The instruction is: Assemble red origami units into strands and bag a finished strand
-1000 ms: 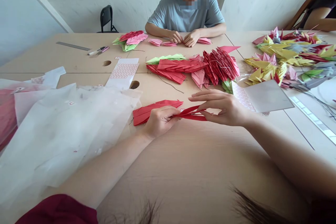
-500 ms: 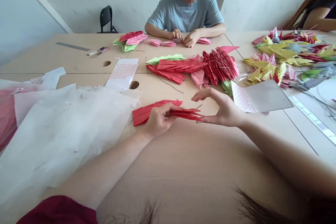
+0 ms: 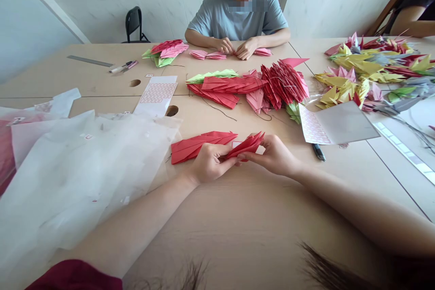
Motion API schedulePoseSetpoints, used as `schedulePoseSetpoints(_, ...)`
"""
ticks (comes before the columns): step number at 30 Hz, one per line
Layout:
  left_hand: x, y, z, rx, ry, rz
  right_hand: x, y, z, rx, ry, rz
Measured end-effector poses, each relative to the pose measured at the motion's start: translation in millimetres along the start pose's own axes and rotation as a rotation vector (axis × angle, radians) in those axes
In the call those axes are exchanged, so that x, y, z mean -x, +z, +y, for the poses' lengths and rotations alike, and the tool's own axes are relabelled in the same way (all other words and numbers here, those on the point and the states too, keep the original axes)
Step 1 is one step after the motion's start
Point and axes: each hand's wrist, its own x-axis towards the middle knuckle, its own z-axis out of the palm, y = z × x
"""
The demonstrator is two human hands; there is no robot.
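My left hand (image 3: 208,163) and my right hand (image 3: 273,155) meet over the wooden table (image 3: 238,217), both pinching a small bundle of folded red paper pieces (image 3: 247,145). The left fingers grip its near end and the right fingers curl round its far end. Just left of it a longer stack of folded red paper (image 3: 199,145) lies flat on the table, close to my left hand. A dark thread trails from the bundle across the table.
White translucent plastic bags (image 3: 74,163) cover the left side. Heaps of red, pink and green folded paper (image 3: 251,86) lie mid-table, yellow and mixed ones (image 3: 370,77) at right. A sticker sheet (image 3: 336,124), a pen (image 3: 318,152) and a ruler (image 3: 404,156) lie nearby. A person opposite folds pink paper (image 3: 238,47).
My right hand, open and apart half a second ago, has come back in and closed on the red bundle. The bundle now tilts upward to the right.
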Motion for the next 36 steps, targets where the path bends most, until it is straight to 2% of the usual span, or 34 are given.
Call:
schedulePoseSetpoints(4,-1.8,0.1,3.4,0.115,-0.102,-0.023,-1.4,-0.8,-0.4,-0.129,0.059,-0.061)
schedulePoseSetpoints(7,-2.3,-3.3,1.7,0.115,-0.131,-0.029,-2.3,-2.7,-0.2,-0.184,0.086,-0.051)
schedulePoseSetpoints(14,-2.2,-8.5,1.0,0.163,-0.216,-0.095,-4.5,-7.1,5.2,-0.391,0.148,0.192)
schedulePoseSetpoints(17,-2.8,-8.3,2.0,0.199,-0.250,-0.116,-4.4,-7.7,3.7,-0.457,0.141,0.231)
schedulePoseSetpoints(21,-3.5,-8.4,2.5,0.238,-0.285,-0.115,-3.4,-7.3,-0.8,-0.387,0.138,0.268)
schedulePoseSetpoints(25,-3.4,-8.8,3.1,0.186,-0.234,-0.042,-4.2,-6.2,-1.6,-0.363,0.124,0.298)
schedulePoseSetpoints(30,-3.8,-4.9,4.3,0.007,-0.098,0.084,-3.6,1.8,-1.0,-0.336,0.150,0.202)
schedulePoseSetpoints(36,-4.2,0.3,8.9,-0.157,0.038,0.094,-0.1,7.6,-1.3,-0.246,0.180,0.096)
